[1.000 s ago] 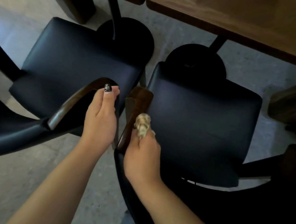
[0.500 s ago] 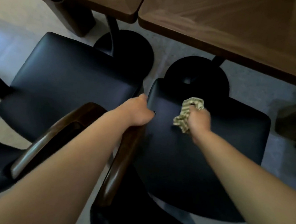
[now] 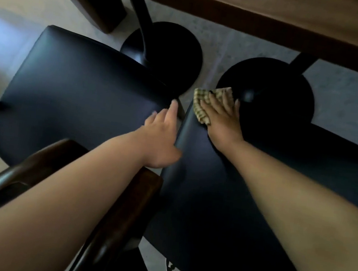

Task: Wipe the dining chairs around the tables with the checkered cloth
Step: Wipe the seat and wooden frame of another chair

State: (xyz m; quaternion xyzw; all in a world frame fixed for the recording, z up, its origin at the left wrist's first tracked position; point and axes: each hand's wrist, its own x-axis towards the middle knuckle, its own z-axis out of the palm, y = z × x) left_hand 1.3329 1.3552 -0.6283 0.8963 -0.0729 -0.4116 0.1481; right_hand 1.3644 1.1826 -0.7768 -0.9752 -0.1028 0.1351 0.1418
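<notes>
— The rag? 
— A crumpled yellow-green checkered cloth (image 3: 202,106) on the far left corner of the right-hand black padded chair seat (image 3: 222,200).
— Grip? 
— Right hand (image 3: 222,116) presses it flat-fingered; left hand (image 3: 161,140) rests open at that seat's left edge.

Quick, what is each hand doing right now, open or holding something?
Left hand: open, fingers straight, holding nothing, over the inner edge of the left black padded chair seat.
Right hand: open, flat, pressing the yellow-green checkered cloth onto the right black padded chair seat.
</notes>
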